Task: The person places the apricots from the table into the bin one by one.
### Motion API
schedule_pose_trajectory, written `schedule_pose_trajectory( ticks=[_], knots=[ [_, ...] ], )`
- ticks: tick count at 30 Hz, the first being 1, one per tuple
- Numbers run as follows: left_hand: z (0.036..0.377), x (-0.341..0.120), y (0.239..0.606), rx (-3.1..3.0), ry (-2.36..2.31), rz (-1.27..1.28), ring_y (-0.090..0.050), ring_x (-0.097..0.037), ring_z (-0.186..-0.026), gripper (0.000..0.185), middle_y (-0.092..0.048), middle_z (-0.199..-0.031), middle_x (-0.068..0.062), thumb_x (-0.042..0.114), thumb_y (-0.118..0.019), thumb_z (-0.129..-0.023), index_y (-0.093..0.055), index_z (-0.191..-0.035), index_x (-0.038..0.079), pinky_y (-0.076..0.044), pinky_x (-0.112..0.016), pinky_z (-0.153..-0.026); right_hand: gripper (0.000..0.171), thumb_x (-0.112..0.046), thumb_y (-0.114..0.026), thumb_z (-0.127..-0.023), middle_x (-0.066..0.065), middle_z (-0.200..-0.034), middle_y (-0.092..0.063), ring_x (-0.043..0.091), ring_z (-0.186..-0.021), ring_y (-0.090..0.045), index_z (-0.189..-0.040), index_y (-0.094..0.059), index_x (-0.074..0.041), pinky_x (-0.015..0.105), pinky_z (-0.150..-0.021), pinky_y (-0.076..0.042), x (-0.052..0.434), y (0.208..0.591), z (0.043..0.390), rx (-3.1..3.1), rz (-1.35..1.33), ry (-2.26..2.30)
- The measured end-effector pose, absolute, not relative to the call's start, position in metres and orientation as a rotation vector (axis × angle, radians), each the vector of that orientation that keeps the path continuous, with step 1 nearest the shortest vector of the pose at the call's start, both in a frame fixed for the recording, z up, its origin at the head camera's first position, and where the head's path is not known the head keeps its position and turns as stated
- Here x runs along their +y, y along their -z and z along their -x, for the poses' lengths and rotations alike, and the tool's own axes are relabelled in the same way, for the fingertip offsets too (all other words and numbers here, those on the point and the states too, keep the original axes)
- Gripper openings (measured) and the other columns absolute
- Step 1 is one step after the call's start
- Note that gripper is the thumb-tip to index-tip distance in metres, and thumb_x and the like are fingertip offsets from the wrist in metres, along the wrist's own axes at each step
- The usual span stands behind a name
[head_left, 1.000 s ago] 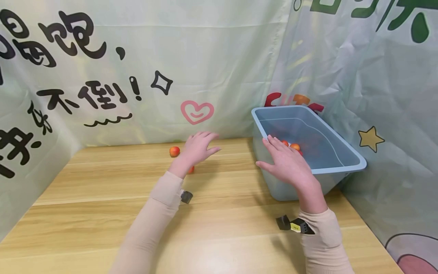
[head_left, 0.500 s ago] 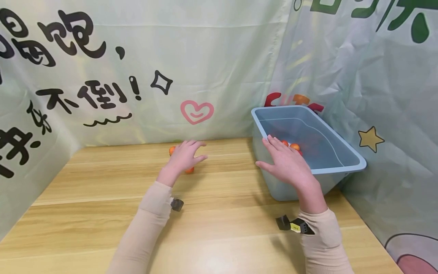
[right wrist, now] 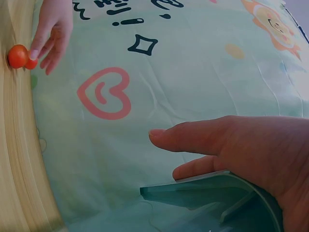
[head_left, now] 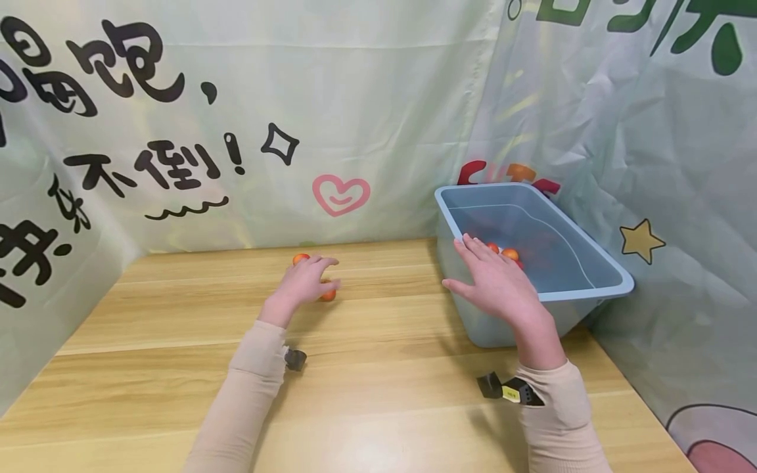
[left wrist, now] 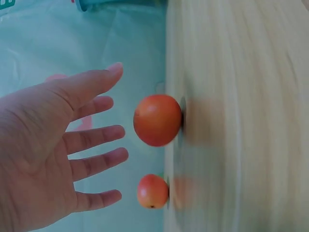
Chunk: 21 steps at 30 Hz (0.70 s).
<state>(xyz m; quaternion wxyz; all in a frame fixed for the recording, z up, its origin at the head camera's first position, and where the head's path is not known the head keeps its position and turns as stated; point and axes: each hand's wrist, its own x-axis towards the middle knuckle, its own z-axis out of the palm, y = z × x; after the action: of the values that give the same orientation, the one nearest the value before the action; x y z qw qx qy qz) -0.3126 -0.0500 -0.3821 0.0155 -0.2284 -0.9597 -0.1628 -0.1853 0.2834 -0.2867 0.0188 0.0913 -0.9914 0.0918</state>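
Observation:
Two small orange-red tomatoes lie on the wooden table near its back: the nearer tomato (head_left: 328,293) (left wrist: 158,120) and the farther tomato (head_left: 300,258) (left wrist: 153,191). My left hand (head_left: 298,282) (left wrist: 43,150) hovers just above them, fingers spread and nothing held. It partly covers both in the head view; in the left wrist view its fingertips are apart from them. My right hand (head_left: 499,279) lies flat-fingered over the left rim of a blue-grey plastic bin (head_left: 481,322), holding nothing. Inside the bin several tomatoes (head_left: 510,253) show past that hand.
A printed cloth (head_left: 402,131) hangs behind the table and along both sides. The bin stands at the back right, near the cloth. Bare wooden table (head_left: 378,394) spreads in front of both hands. Each wrist wears a small black camera (head_left: 296,359).
My left hand has moved left and down toward the two tomatoes, its fingers staying extended. The right hand and the bin have stayed in place.

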Motion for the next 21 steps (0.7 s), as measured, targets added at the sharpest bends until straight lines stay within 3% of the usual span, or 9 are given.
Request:
schedule_pose_trajectory(
  ticks=[11, 21],
  knots=[
    [0.3144, -0.0599, 0.3881, -3.068, 0.448, 0.719, -0.055, -0.033, -0.124, 0.057, -0.057, -0.137, -0.015, 0.034, -0.073, -0.085, -0.055, -0.135, 0.013, -0.04, -0.063, -0.096, 0.08, -0.048, -0.057, -0.094, 0.017, -0.163, -0.018, 0.037, -0.15, -0.017, -0.156, -0.021, -0.01, 0.061, -0.116, -0.019, 0.2831, 0.2862, 0.184, -3.077, -0.279, -0.293],
    [0.3155, -0.0588, 0.3901, -3.082, 0.378, 0.758, -0.063, -0.026, -0.108, 0.044, -0.068, -0.116, -0.007, 0.03, -0.074, -0.084, -0.063, -0.124, 0.013, -0.043, -0.058, -0.092, 0.08, -0.047, -0.057, -0.094, 0.016, -0.163, -0.018, 0.036, -0.15, -0.017, -0.156, -0.021, -0.011, 0.061, -0.116, -0.02, 0.2836, 0.2878, 0.1842, -3.071, -0.274, -0.297]
  ],
)
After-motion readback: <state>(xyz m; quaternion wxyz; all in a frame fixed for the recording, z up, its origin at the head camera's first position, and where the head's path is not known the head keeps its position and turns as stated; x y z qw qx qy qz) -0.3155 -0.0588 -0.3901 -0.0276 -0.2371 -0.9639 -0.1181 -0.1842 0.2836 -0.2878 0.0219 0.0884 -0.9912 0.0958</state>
